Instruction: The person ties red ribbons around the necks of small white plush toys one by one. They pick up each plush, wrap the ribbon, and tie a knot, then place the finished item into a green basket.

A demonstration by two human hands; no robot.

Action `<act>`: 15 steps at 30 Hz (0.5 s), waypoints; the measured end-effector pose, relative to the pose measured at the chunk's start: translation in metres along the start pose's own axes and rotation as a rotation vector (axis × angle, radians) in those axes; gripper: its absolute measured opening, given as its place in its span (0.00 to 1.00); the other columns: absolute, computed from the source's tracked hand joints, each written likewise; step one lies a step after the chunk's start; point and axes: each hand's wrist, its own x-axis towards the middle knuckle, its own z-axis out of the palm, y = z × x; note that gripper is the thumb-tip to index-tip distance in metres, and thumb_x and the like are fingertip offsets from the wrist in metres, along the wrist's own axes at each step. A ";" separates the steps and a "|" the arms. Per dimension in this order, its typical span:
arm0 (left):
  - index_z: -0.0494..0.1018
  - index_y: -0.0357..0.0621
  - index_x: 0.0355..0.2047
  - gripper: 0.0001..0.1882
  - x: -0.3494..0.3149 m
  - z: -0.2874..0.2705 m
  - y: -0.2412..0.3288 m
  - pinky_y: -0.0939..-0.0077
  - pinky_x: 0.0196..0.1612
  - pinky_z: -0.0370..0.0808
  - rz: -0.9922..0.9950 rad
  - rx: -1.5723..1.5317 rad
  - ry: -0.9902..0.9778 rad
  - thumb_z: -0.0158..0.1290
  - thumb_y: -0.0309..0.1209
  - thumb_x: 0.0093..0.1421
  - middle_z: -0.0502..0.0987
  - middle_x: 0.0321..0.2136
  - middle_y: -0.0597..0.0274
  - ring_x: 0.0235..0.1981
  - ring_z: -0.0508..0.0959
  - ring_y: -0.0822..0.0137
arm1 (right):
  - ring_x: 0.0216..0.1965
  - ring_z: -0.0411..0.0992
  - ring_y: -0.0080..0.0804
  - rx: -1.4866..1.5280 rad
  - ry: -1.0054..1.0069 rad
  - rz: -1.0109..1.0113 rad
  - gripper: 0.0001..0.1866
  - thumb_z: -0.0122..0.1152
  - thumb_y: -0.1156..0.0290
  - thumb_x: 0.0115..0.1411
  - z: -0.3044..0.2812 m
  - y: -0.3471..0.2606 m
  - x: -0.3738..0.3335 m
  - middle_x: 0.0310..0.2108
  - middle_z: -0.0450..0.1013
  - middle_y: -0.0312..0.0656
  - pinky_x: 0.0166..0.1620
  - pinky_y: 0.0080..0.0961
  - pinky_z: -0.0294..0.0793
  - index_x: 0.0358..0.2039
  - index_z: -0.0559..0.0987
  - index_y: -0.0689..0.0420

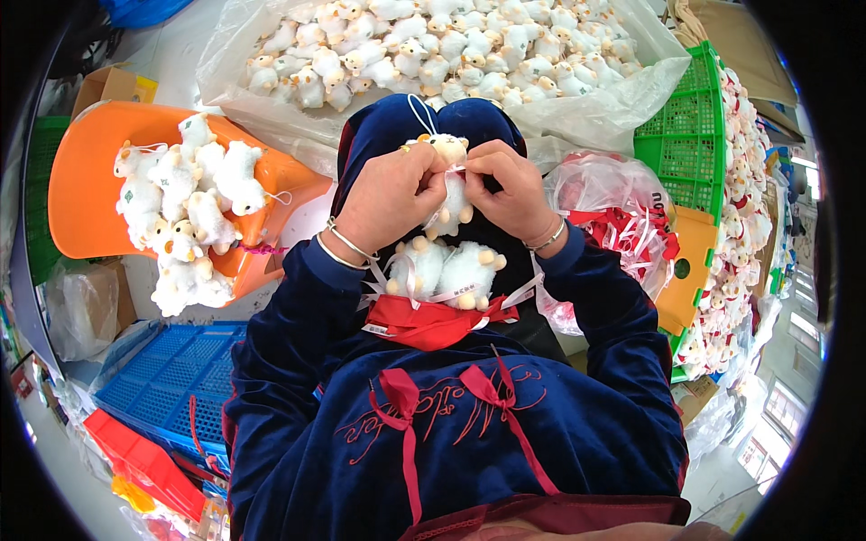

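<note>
Over my knees, a small white plush sheep [448, 209] with a beige face and a hanging loop sits upright between my two hands. My left hand [394, 193] pinches at its neck, fingertips closed on a thin pale ribbon [457, 169]. From the other side, my right hand [514, 191] pinches the same ribbon between thumb and forefinger. Part of the ribbon is hidden by my fingers. Below, on my lap, lie two more plush sheep [469, 274] and a bunch of red cloth pieces with pale ribbons [428, 325].
A large clear bag [221, 68] of plush sheep lies ahead. At left, an orange chair [86, 189] bears several sheep, near a blue crate [180, 374]. A plastic bag of red, ribboned pieces [627, 239] and a green crate [677, 126] stand at right.
</note>
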 end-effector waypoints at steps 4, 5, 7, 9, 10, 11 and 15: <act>0.74 0.41 0.33 0.06 -0.004 0.005 0.000 0.61 0.31 0.77 -0.017 0.036 0.056 0.60 0.28 0.59 0.79 0.24 0.54 0.28 0.82 0.52 | 0.30 0.76 0.38 -0.160 0.014 -0.127 0.12 0.71 0.81 0.48 -0.005 0.001 -0.002 0.33 0.77 0.39 0.33 0.32 0.74 0.32 0.77 0.55; 0.74 0.41 0.33 0.07 -0.005 0.006 0.001 0.61 0.31 0.77 -0.029 0.026 0.061 0.60 0.28 0.59 0.79 0.24 0.54 0.28 0.82 0.53 | 0.30 0.76 0.38 -0.184 0.015 -0.130 0.12 0.71 0.81 0.48 -0.006 -0.001 -0.002 0.33 0.77 0.38 0.34 0.32 0.73 0.31 0.77 0.54; 0.74 0.41 0.33 0.07 -0.007 0.006 0.005 0.61 0.31 0.77 -0.053 0.003 0.069 0.61 0.28 0.59 0.79 0.24 0.53 0.27 0.82 0.53 | 0.31 0.76 0.37 -0.231 0.016 -0.135 0.13 0.71 0.81 0.47 -0.007 -0.006 -0.003 0.32 0.77 0.37 0.35 0.32 0.73 0.30 0.77 0.53; 0.74 0.40 0.33 0.07 -0.008 0.006 0.006 0.62 0.31 0.77 -0.064 -0.008 0.072 0.61 0.28 0.59 0.79 0.23 0.53 0.27 0.82 0.53 | 0.32 0.76 0.38 -0.217 0.031 -0.113 0.13 0.71 0.81 0.47 -0.004 -0.004 -0.007 0.32 0.77 0.38 0.36 0.32 0.72 0.31 0.76 0.53; 0.74 0.40 0.33 0.07 -0.008 0.005 0.006 0.62 0.31 0.77 -0.069 -0.012 0.076 0.61 0.28 0.59 0.79 0.23 0.53 0.27 0.82 0.53 | 0.32 0.76 0.38 -0.210 0.039 -0.104 0.13 0.71 0.81 0.47 -0.003 -0.003 -0.008 0.32 0.77 0.38 0.37 0.32 0.72 0.31 0.76 0.53; 0.74 0.40 0.33 0.07 -0.008 0.005 0.005 0.62 0.31 0.77 -0.069 -0.031 0.070 0.61 0.28 0.59 0.79 0.24 0.53 0.27 0.82 0.53 | 0.32 0.76 0.38 -0.200 0.045 -0.090 0.13 0.70 0.81 0.47 -0.002 -0.003 -0.008 0.32 0.77 0.38 0.37 0.32 0.72 0.31 0.76 0.54; 0.75 0.39 0.34 0.06 -0.006 0.001 0.002 0.64 0.32 0.77 -0.068 -0.090 0.037 0.60 0.27 0.61 0.80 0.25 0.52 0.28 0.82 0.53 | 0.32 0.76 0.38 -0.164 0.042 -0.038 0.13 0.69 0.81 0.49 -0.001 -0.005 -0.009 0.32 0.77 0.38 0.37 0.32 0.70 0.32 0.76 0.54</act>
